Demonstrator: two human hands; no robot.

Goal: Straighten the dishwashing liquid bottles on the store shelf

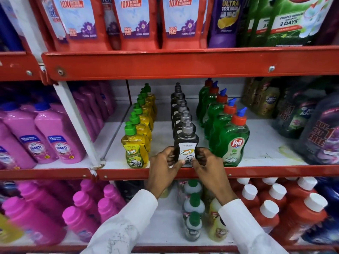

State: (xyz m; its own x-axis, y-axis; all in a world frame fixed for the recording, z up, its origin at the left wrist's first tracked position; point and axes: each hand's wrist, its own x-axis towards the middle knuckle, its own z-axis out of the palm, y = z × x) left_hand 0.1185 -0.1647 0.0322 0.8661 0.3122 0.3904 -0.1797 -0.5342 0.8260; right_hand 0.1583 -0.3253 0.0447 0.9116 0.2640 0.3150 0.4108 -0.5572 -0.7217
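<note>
Three rows of dishwashing liquid bottles run front to back on the middle shelf (256, 154): yellow ones with green caps (134, 145), black ones with grey caps, and green Pril ones with orange caps (231, 142). The front black bottle (186, 142) stands upright at the shelf's front edge. My left hand (163, 169) grips its lower left side and my right hand (209, 167) grips its lower right side, thumbs on the label.
Pink bottles (55, 138) fill the bay to the left behind a white upright post (77, 123). Dark jugs (322, 132) stand at the right. Red pouches hang on the shelf above. Red, pink and small green-capped bottles fill the shelf below.
</note>
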